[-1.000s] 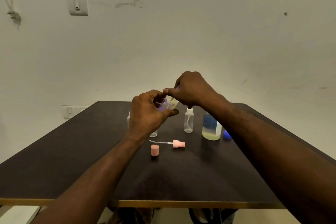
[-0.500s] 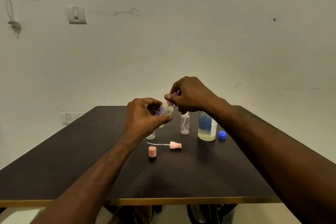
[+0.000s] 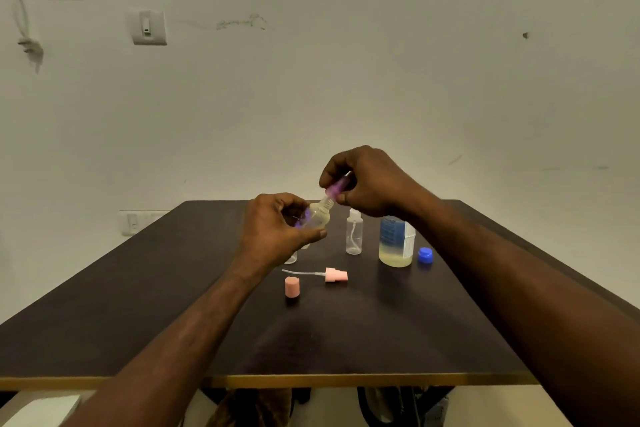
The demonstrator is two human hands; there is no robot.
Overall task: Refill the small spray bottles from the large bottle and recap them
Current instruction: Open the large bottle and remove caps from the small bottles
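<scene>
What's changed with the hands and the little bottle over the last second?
The right hand has drawn the purple spray head up off the neck of the small bottle, which the left hand still grips, tilted. On the table, the pink spray head, pink cap, large bottle and blue cap have not moved.

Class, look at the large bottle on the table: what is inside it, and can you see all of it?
The large bottle holds pale yellowish liquid in its lower part. The blue label covers the middle, and the right hand hides its top.
</scene>
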